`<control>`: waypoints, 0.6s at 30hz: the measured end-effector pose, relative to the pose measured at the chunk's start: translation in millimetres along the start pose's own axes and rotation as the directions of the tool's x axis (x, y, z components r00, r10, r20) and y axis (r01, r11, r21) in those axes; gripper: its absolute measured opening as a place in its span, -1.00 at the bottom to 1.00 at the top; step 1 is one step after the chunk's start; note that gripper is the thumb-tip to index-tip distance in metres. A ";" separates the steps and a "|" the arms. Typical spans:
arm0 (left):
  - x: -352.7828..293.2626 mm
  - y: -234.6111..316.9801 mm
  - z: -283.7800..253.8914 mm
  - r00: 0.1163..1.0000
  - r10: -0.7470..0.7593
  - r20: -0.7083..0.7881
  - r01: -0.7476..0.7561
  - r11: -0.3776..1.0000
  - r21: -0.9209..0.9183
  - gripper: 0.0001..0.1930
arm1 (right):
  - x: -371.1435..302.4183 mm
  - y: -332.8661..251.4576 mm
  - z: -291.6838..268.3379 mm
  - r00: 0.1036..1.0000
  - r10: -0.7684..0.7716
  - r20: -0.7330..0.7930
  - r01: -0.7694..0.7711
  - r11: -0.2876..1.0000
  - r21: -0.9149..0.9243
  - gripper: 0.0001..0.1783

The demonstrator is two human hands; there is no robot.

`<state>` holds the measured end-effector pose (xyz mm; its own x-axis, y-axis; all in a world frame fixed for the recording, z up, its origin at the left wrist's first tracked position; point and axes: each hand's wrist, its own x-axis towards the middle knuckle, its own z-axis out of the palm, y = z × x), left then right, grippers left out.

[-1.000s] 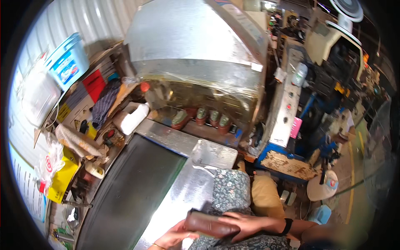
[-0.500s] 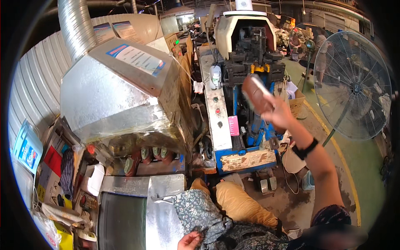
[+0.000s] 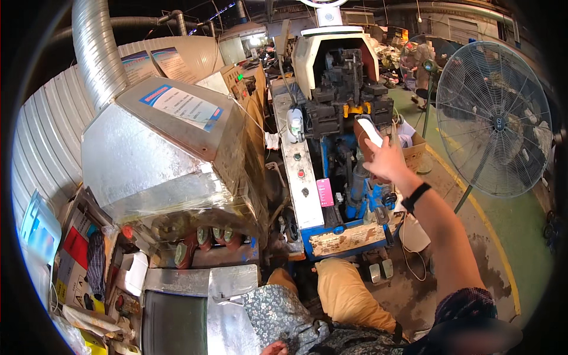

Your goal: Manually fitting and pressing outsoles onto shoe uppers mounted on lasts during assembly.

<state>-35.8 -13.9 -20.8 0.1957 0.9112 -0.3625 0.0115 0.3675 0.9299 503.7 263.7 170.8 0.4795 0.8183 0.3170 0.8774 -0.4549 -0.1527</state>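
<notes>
My right hand (image 3: 386,160) is closed on a brown shoe (image 3: 361,137) with a pale white underside. The arm reaches forward, and the shoe is in front of the black clamps of a lasting-type machine (image 3: 337,106), at their right. Whether the shoe touches the machine I cannot tell. Only a small part of my left hand (image 3: 275,348) shows at the lower edge, beside my flowered apron (image 3: 275,310); its fingers are mostly cut off. Several brown shoes with greenish soles (image 3: 181,253) stand in the opening under a metal hood (image 3: 142,148) on the left.
A conveyor belt (image 3: 173,322) runs out below the hood. A large fan (image 3: 500,124) stands at the right, beside a cardboard box (image 3: 415,155). Two foot pedals (image 3: 381,271) are on the floor. A white panel with buttons (image 3: 299,168) lines the machine's left side. Another person (image 3: 423,68) is far back.
My right hand has moved the shoe slightly down and turned it more upright. My left hand has slipped lower, mostly out of view. The whole view has shifted a little.
</notes>
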 end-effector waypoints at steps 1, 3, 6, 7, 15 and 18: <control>1.7 -1.5 3.7 0.999 0.029 0.027 -0.030 0.999 0.026 -0.73 | -4.2 7.3 9.0 0.998 -0.015 -0.066 0.015 1.000 -0.007 -0.14; 8.1 -1.3 15.4 0.997 0.033 0.065 -0.039 0.995 0.089 -0.70 | 6.2 26.7 16.5 0.995 0.006 -0.099 -0.004 1.000 0.019 -0.15; 5.2 0.9 19.2 0.993 0.010 0.115 -0.033 0.979 0.199 -0.62 | 4.9 25.7 13.9 0.992 0.031 -0.119 -0.023 0.997 0.068 -0.18; 4.9 3.8 21.7 0.993 0.044 0.112 -0.075 0.952 0.298 -0.62 | 5.6 25.1 11.7 0.994 0.023 -0.108 -0.016 0.998 0.064 -0.18; -0.5 26.5 9.8 0.996 -0.050 -0.071 0.049 0.999 -0.007 -0.54 | 35.9 0.8 13.9 0.993 -0.067 -0.100 0.067 0.998 0.002 -0.23; -14.0 -22.8 -48.9 0.899 -0.006 -0.437 0.129 0.959 0.254 -0.72 | 37.5 -34.0 -6.0 0.974 -0.223 -0.039 0.226 0.968 0.111 -0.31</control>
<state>-86.7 -25.9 -39.9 -0.2526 0.8988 -0.3582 0.2852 0.4229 0.8601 491.8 307.8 193.5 0.2707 0.8847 0.3794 0.9595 -0.2163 -0.1802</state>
